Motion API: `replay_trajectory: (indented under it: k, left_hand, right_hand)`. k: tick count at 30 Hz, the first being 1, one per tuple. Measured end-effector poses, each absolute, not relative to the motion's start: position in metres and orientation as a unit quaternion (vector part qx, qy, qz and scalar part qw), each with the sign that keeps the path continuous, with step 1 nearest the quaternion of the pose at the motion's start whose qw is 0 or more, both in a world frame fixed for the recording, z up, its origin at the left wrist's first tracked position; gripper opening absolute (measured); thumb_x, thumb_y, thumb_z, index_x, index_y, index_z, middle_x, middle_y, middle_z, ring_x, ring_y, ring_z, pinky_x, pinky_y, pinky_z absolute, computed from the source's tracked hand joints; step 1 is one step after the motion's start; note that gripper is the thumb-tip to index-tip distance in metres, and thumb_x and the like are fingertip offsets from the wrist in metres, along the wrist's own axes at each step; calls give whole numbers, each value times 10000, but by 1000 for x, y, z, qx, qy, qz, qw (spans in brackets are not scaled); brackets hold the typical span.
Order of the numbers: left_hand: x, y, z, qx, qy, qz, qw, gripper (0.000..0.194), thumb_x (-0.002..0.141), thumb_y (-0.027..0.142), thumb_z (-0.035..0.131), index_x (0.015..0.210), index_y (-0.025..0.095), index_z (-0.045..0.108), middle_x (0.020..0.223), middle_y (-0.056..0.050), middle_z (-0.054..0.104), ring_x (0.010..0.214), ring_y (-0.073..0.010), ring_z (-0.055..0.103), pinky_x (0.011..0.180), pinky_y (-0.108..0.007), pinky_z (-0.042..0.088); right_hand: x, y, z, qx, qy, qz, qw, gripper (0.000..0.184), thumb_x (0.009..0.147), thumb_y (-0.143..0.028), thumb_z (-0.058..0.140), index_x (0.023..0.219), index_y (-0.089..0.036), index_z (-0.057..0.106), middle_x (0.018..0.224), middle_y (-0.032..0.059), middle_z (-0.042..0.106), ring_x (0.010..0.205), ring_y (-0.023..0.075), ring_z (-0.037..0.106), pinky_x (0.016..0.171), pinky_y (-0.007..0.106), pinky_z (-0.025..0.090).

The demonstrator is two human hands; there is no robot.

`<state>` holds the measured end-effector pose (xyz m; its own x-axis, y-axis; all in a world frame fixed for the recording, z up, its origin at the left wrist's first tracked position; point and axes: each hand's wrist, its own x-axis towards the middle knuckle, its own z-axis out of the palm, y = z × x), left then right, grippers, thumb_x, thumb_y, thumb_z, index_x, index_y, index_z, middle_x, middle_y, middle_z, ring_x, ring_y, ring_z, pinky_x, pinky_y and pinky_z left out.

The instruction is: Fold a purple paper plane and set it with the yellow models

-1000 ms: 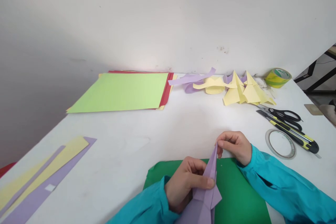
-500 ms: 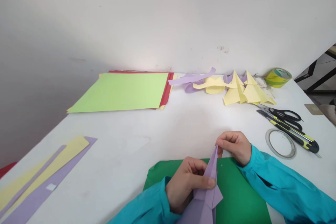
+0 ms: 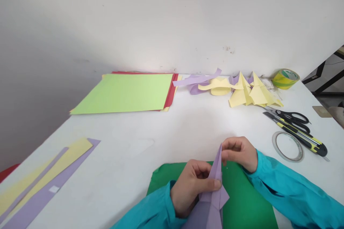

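A folded purple paper piece with a long pointed tip stands up over a green sheet at the near edge of the white table. My left hand is closed around its middle, thumb pressed on the fold. My right hand pinches the pointed tip from the right. Both arms wear teal sleeves.
A stack of light green, red and yellow sheets lies at the back. Purple and yellow strips lie at the left. Folded yellow paper shapes, purple scraps, a tape roll, scissors, a utility knife and clear tape sit at the right.
My right hand's fingers shifted slightly down and closer on the tip of the purple piece. The left hand and the paper stayed almost where they were.
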<state>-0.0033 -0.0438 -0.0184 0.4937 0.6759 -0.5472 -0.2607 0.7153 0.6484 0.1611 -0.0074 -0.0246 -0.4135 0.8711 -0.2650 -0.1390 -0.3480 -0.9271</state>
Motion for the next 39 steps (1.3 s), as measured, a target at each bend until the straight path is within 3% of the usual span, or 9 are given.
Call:
replay_trajectory:
  k: [5, 24, 29, 33, 36, 39]
  left_hand:
    - [-3, -44, -22, 253, 401, 296, 829, 144, 452, 172, 768, 550, 119, 678, 450, -10, 579, 377, -86, 468, 381, -187, 337]
    - [-4, -46, -20, 292, 412, 272, 819, 200, 505, 235, 777, 621, 105, 679, 591, -48, 651, 501, -120, 550, 482, -210, 416]
    - [-3, -46, -15, 338, 448, 201, 803, 249, 485, 265, 790, 640, 97, 691, 588, -50, 648, 496, -124, 547, 481, -221, 424]
    - [0, -48, -11, 321, 474, 237, 785, 249, 494, 278, 784, 636, 99, 686, 548, -37, 632, 459, -113, 531, 462, -220, 419]
    - [2, -50, -10, 295, 492, 267, 774, 275, 473, 269, 792, 655, 96, 681, 567, -44, 639, 479, -127, 546, 478, -232, 428]
    - [3, -49, -10, 292, 510, 266, 764, 304, 466, 280, 794, 671, 87, 679, 603, -63, 650, 510, -148, 563, 497, -251, 440]
  right_hand:
    - [157, -11, -18, -407, -449, 725, 326, 267, 589, -360, 734, 567, -129, 599, 478, -11, 603, 425, 83, 540, 434, 199, 429]
    - [151, -4, -29, -421, -399, 702, 414, 303, 591, -394, 716, 540, -141, 558, 414, -32, 551, 347, 65, 474, 365, 182, 349]
    - [150, -2, -22, -446, -396, 676, 433, 331, 583, -433, 704, 545, -145, 545, 400, -42, 525, 356, 60, 456, 386, 188, 351]
    - [154, -4, -17, -442, -427, 694, 375, 365, 580, -479, 691, 589, -145, 543, 449, -35, 541, 406, 71, 478, 424, 202, 368]
    - [156, -10, -20, -426, -485, 698, 309, 341, 519, -395, 754, 579, -145, 530, 451, -54, 508, 412, 60, 438, 405, 191, 318]
    - [156, -13, -24, -417, -505, 697, 292, 321, 562, -368, 737, 548, -152, 501, 423, -58, 485, 401, 57, 408, 392, 190, 281]
